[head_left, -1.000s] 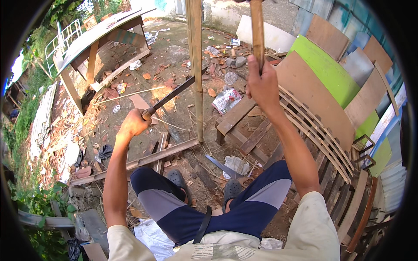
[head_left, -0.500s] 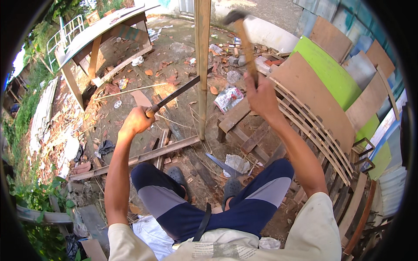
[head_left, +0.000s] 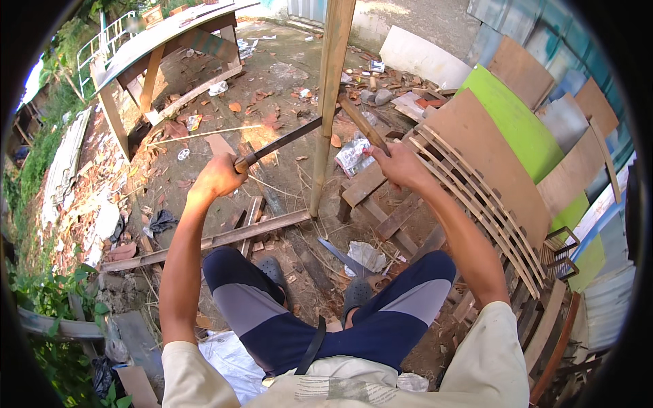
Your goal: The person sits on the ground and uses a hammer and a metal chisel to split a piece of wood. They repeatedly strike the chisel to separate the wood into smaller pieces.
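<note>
I sit on the ground with my knees apart, facing an upright pale wooden pole (head_left: 328,102). My left hand (head_left: 218,177) grips the handle of a long dark blade (head_left: 286,141); the blade's far end lies against the pole. My right hand (head_left: 400,164) is closed around a wooden-handled hammer (head_left: 359,122), which slants up-left so that its head end meets the pole just above the blade. The pole's foot rests on the dirt near a plank (head_left: 224,238).
A rough wooden table (head_left: 156,41) stands at the upper left. Plywood boards, a green panel (head_left: 517,129) and a curved slatted frame (head_left: 476,197) lean at the right. Timber offcuts, a loose blade (head_left: 343,257), litter and dry leaves cover the ground.
My right hand has swung the hammer down from high overhead to the pole at blade height. My left hand and the blade have stayed nearly where they were.
</note>
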A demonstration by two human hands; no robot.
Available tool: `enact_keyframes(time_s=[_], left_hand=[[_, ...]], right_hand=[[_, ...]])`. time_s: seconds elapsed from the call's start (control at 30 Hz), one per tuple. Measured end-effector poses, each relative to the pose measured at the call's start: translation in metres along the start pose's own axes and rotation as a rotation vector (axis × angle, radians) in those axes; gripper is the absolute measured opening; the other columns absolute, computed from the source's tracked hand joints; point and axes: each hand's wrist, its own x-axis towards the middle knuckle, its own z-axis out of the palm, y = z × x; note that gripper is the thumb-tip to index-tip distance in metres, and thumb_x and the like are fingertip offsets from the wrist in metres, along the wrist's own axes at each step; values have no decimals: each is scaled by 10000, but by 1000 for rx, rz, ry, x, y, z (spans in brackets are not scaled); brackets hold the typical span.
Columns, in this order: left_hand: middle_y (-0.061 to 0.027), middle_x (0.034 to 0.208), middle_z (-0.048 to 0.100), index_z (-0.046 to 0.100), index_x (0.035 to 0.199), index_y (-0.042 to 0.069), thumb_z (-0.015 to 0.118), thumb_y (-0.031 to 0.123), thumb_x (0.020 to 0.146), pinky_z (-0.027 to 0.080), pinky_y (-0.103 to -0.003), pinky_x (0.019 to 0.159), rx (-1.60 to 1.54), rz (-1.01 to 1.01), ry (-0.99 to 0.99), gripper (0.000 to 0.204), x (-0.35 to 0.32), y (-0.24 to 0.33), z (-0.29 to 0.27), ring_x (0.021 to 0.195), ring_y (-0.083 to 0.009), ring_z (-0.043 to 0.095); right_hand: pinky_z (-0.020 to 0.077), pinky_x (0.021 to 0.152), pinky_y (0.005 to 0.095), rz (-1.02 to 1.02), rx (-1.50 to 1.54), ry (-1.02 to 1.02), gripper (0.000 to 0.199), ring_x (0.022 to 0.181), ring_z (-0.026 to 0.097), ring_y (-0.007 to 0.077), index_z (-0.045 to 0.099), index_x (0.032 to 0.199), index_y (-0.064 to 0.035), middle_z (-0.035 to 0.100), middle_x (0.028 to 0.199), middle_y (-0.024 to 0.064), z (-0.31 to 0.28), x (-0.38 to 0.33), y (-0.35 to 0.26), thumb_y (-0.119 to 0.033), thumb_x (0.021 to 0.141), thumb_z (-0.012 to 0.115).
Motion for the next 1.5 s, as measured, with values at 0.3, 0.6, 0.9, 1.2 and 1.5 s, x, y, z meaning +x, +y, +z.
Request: enact_keyframes(time_s=[0.3, 0.6, 0.9, 1.2, 1.5], left_hand=[[-259, 803, 672, 690, 875, -15, 685, 225, 756, 510, -474, 754, 16, -41, 4, 269, 1, 15, 6, 813, -409, 676], [-247, 788, 680, 699, 897, -10, 704, 213, 764, 523, -444, 737, 56, -32, -27, 260, 0, 13, 14, 800, -377, 693], [-260, 803, 679, 698, 912, -15, 685, 203, 772, 525, -453, 750, 39, -37, -60, 260, 3, 33, 3, 822, -375, 698], [-262, 791, 674, 688, 895, -24, 672, 197, 776, 524, -447, 745, 40, -59, -30, 252, 6, 16, 15, 808, -378, 693], [-257, 811, 681, 691, 904, -21, 671, 205, 770, 525, -446, 755, 43, -53, -43, 264, 7, 20, 13, 816, -383, 692]], right_hand=[[403, 354, 313, -345, 463, 675, 456, 367, 505, 150, 500, 769, -8, 462, 498, 43, -65, -14, -57, -389, 1020, 497], [449, 403, 357, -59, 65, 323, 461, 397, 548, 181, 562, 797, 12, 504, 514, 58, -41, -14, -10, -408, 987, 544], [388, 355, 299, -59, -9, 192, 435, 370, 503, 136, 527, 801, -17, 479, 530, 28, -2, 9, 46, -400, 1007, 531], [370, 335, 303, -192, 517, 473, 438, 361, 474, 125, 497, 777, -41, 439, 534, 7, -35, -11, 3, -408, 1015, 522], [376, 339, 287, -15, 340, 259, 450, 375, 488, 112, 483, 751, -49, 441, 529, -1, -15, -14, -1, -409, 1020, 511]])
